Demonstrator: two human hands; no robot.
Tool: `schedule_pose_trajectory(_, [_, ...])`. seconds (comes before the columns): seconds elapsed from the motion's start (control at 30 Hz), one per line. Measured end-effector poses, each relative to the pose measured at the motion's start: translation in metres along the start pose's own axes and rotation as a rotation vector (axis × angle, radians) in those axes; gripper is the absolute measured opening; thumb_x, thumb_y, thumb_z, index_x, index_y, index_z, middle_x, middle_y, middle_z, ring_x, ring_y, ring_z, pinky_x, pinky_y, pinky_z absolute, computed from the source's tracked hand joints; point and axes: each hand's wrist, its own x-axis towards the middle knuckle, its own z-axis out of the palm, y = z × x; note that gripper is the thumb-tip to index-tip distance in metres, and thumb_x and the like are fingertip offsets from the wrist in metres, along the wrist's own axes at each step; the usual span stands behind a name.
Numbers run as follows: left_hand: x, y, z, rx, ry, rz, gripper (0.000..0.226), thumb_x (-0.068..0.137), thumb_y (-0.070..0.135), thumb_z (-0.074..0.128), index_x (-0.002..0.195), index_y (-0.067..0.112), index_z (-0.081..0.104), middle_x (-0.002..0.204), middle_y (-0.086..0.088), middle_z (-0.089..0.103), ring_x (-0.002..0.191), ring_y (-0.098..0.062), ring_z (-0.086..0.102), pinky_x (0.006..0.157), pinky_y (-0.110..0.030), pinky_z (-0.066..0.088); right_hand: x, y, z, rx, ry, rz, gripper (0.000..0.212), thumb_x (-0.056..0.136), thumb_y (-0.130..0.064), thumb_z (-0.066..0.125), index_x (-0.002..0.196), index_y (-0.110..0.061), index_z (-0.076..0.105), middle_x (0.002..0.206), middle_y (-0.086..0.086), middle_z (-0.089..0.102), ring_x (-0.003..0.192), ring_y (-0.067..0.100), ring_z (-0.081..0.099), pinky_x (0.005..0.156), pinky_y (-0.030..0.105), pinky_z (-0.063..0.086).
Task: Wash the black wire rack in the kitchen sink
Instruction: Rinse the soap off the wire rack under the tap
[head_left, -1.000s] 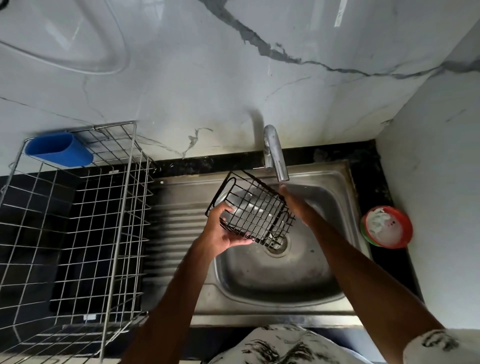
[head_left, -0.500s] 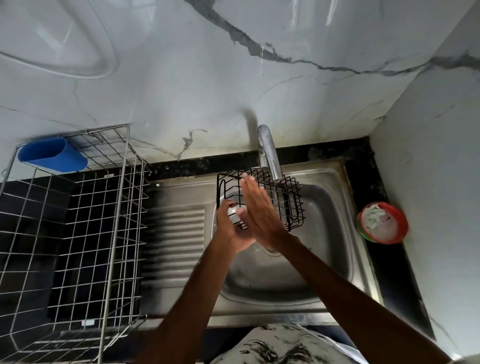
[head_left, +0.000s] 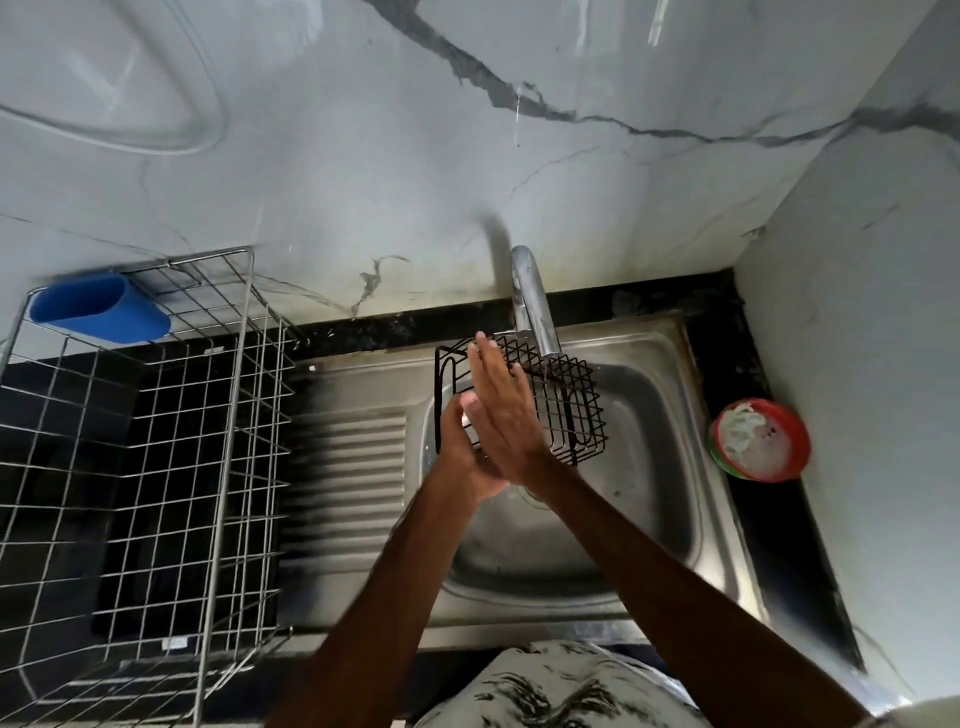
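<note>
The black wire rack (head_left: 569, 410) hangs over the steel sink (head_left: 649, 467), just under the spout of the chrome tap (head_left: 532, 306). My left hand (head_left: 465, 447) grips the rack at its lower left edge. My right hand (head_left: 504, 410) lies flat with straight fingers against the rack's near face, covering its left half. I cannot make out a stream of water from the tap.
A large silver wire dish basket (head_left: 171, 467) with a blue plastic cup holder (head_left: 98, 309) stands on the black counter to the left. The ribbed drainboard (head_left: 348, 478) lies between it and the sink. A red bowl with white contents (head_left: 761, 439) sits right of the sink, beside the wall.
The rack has turned from a tilted pose to nearly upright under the tap. My right hand came from behind the rack to its near face and slid upward along it.
</note>
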Motion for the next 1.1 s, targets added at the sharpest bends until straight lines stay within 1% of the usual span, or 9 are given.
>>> schedule_pose_trajectory(0.07, [-0.003,0.000,-0.004,0.012,0.034,-0.046,0.066,0.087,0.043,0.058,0.143,0.008,0.057,0.131,-0.017,0.065,0.120,-0.035,0.062,0.091,-0.051,0.057,0.003,0.016,-0.001,0.031,0.038,0.007,0.063,0.105,-0.043,0.012,0.161,-0.016,0.003,0.169,-0.002,-0.004,0.155,0.012,-0.004,0.126,0.044,0.002])
schedule_pose_trajectory(0.17, [-0.005,-0.002,-0.009,0.027,0.050,-0.034,0.069,0.079,0.034,0.065,0.140,0.003,0.054,0.136,-0.026,0.060,0.124,-0.042,0.056,0.100,-0.059,0.049,-0.007,0.070,0.002,0.101,0.083,0.300,0.063,0.105,-0.049,0.019,0.161,-0.021,0.010,0.168,-0.005,0.002,0.154,0.008,0.000,0.127,0.044,0.006])
schedule_pose_trajectory(0.3, [-0.004,-0.007,-0.012,0.054,0.104,-0.014,0.093,0.051,0.030,0.092,0.136,0.014,0.058,0.142,-0.030,0.048,0.123,-0.054,0.052,0.093,-0.062,0.052,-0.026,0.122,0.001,0.566,0.146,0.680,0.079,0.094,-0.077,0.025,0.159,-0.033,0.017,0.167,-0.005,0.015,0.153,0.015,0.016,0.126,0.045,0.016])
schedule_pose_trajectory(0.4, [-0.002,-0.009,-0.023,0.181,0.148,0.012,0.068,0.068,0.030,0.084,0.128,0.016,0.056,0.132,-0.037,0.049,0.109,-0.058,0.061,0.095,-0.063,0.053,-0.030,0.156,0.010,0.838,0.118,0.856,0.100,0.080,-0.093,0.027,0.153,-0.027,0.037,0.159,0.007,0.037,0.147,0.026,0.035,0.122,0.055,0.025])
schedule_pose_trajectory(0.53, [-0.004,0.006,-0.035,0.363,0.115,0.011,0.057,0.074,0.022,0.076,0.125,0.011,0.054,0.128,-0.034,0.055,0.107,-0.053,0.065,0.086,-0.058,0.059,-0.024,0.133,-0.024,1.078,0.126,1.021,0.086,0.093,-0.077,0.029,0.142,-0.010,0.051,0.137,0.020,0.057,0.127,0.038,0.053,0.109,0.060,0.039])
schedule_pose_trajectory(0.63, [-0.009,0.020,-0.040,0.544,0.059,0.037,0.027,0.087,0.012,0.065,0.108,0.004,0.052,0.119,-0.026,0.057,0.112,-0.046,0.063,0.097,-0.058,0.056,-0.025,0.146,-0.035,1.037,0.053,1.086,0.096,0.070,-0.081,0.063,0.138,-0.014,0.055,0.133,0.018,0.062,0.121,0.037,0.059,0.104,0.060,0.045])
schedule_pose_trajectory(0.77, [-0.004,0.034,-0.049,0.641,-0.029,0.106,0.038,0.062,0.010,0.075,0.091,0.015,0.051,0.128,-0.021,0.049,0.126,-0.042,0.055,0.084,-0.053,0.061,-0.013,0.136,-0.049,0.874,-0.099,1.099,0.061,0.092,-0.064,0.053,0.130,-0.018,0.060,0.132,0.014,0.064,0.119,0.033,0.060,0.093,0.050,0.050])
schedule_pose_trajectory(0.93, [-0.002,0.060,-0.067,0.896,-0.207,0.165,0.062,0.064,0.005,0.079,0.121,0.016,0.059,0.122,-0.019,0.070,0.106,-0.031,0.072,0.082,-0.046,0.061,-0.001,0.124,-0.063,0.934,-0.326,1.143,0.115,0.051,-0.086,0.073,0.139,-0.015,0.049,0.139,0.014,0.056,0.130,0.039,0.049,0.080,0.052,0.049])
schedule_pose_trajectory(1.1, [0.005,0.078,-0.087,1.002,-0.252,0.241,0.097,0.045,0.001,0.082,0.133,0.024,0.048,0.126,-0.020,0.060,0.123,-0.039,0.059,0.092,-0.053,0.055,-0.006,0.108,-0.073,0.746,-0.441,1.134,0.057,0.084,-0.042,0.075,0.125,-0.005,0.060,0.128,0.022,0.063,0.112,0.039,0.063,0.094,0.055,0.053])
